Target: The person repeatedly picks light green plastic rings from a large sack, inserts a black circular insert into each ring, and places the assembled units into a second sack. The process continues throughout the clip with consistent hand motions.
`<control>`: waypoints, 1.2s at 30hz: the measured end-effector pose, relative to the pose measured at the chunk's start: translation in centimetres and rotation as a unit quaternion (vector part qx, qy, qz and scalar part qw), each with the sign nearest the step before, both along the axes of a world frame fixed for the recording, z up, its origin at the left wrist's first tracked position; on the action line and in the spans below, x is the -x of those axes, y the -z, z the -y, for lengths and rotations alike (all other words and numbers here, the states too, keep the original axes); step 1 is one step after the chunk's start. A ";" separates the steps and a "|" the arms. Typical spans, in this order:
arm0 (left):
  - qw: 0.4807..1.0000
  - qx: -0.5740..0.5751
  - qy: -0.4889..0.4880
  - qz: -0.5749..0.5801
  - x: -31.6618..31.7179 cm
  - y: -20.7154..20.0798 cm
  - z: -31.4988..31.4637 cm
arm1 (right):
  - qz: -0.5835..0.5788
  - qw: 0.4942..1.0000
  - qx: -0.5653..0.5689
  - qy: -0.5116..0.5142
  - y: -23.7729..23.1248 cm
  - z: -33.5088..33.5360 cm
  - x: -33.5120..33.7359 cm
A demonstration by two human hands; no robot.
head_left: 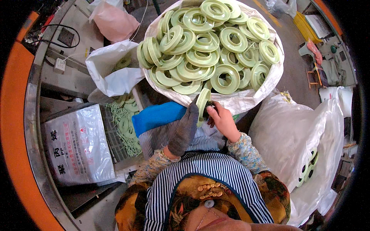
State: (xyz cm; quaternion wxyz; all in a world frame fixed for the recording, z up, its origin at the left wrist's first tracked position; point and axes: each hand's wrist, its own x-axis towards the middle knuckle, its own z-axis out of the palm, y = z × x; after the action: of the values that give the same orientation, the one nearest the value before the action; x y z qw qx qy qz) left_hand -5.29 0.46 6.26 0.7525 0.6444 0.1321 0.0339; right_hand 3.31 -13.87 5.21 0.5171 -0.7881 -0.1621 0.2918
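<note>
In front of my lap, my left hand [184, 129], in a grey glove, grips a pale green plastic ring [202, 101] with a stepped rim, held on edge. My right hand [223, 120], with the thumb and back bare, is closed at the ring's right side. Something dark shows at its fingers; whether it is a tool or a finger covering I cannot make out. Just beyond the hands, a large white woven sack [269, 82] with a rolled rim is heaped with similar green rings [225, 79].
Green trimmings [125, 133] and some rings lie in a bin at my left, beside a printed plastic bag [83, 146]. An open white bag [115, 82] stands behind it. A bulky translucent sack [296, 142] fills the right side. A blue cloth [158, 117] covers part of my lap.
</note>
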 end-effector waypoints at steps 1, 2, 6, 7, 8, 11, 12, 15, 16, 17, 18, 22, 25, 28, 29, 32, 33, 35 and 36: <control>1.000 0.013 0.000 -0.005 0.0 -0.1 0.1 | -0.013 1.000 -0.018 0.008 0.4 0.1 0.0; 1.000 0.025 -0.001 -0.010 0.0 -0.1 0.2 | -0.025 0.999 -0.036 0.016 0.8 0.1 0.0; 0.992 -0.121 0.014 0.044 1.1 0.2 0.1 | 0.169 0.985 -0.020 -0.033 -0.3 0.4 0.4; 0.986 -0.156 0.019 0.056 1.2 0.4 0.0 | 0.249 0.967 -0.027 -0.042 -0.2 0.5 0.5; 0.984 -0.167 0.025 0.055 1.0 0.8 -0.1 | 0.189 0.979 0.004 -0.072 -0.5 1.0 0.3; 0.881 -0.439 0.035 0.171 1.2 1.8 -1.3 | 0.236 0.967 0.017 -0.099 -2.4 1.4 0.3; 0.800 -0.555 0.037 0.225 1.3 1.9 -1.6 | 0.264 0.958 0.020 -0.107 -2.4 1.5 0.2; 0.821 -0.536 0.041 0.193 1.4 1.6 -1.5 | 0.333 0.934 0.029 -0.128 -2.3 1.7 0.1; 0.818 -0.541 0.041 0.192 1.4 1.3 -1.5 | 0.346 0.928 0.032 -0.132 -2.4 1.7 0.1; 0.814 -0.546 0.041 0.192 1.4 1.0 -1.5 | 0.360 0.922 0.035 -0.136 -2.4 1.7 0.1; 0.811 -0.552 0.040 0.191 1.5 0.8 -1.6 | 0.405 0.900 0.053 -0.151 -2.4 1.7 0.1; 0.814 -0.545 0.045 0.196 1.2 1.5 -2.2 | 0.507 0.841 0.085 -0.171 -2.1 1.4 0.1; 0.873 -0.458 0.042 0.164 0.8 0.8 -1.9 | 0.369 0.924 0.039 -0.086 -1.4 1.0 0.6; 0.994 -0.105 0.007 0.035 -0.2 -1.6 0.3 | -0.060 0.987 -0.144 0.028 0.3 0.5 0.5; 0.977 -0.193 0.029 0.083 0.0 -1.4 0.2 | -0.235 0.945 -0.218 0.065 0.7 0.5 0.3; 0.918 -0.354 0.060 0.168 0.7 1.2 -0.8 | -0.436 0.800 -0.398 0.108 1.4 3.3 -0.5; 0.931 -0.337 0.017 0.143 0.8 4.1 -1.9 | -0.443 0.753 -0.458 0.162 0.0 4.3 -0.8; 0.948 -0.297 -0.072 0.090 0.7 9.7 -3.5 | -0.371 0.732 -0.485 0.301 -6.0 6.4 -1.9; 0.967 -0.234 -0.083 0.058 0.0 6.9 -2.8 | -0.341 0.720 -0.521 0.306 -7.5 7.5 -2.6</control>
State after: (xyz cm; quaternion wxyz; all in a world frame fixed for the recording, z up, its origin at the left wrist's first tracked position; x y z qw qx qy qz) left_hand -5.26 3.21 -0.59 0.5818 0.7862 0.1296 0.1633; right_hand 5.91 -21.37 12.71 0.9276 -0.2480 0.1492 0.2363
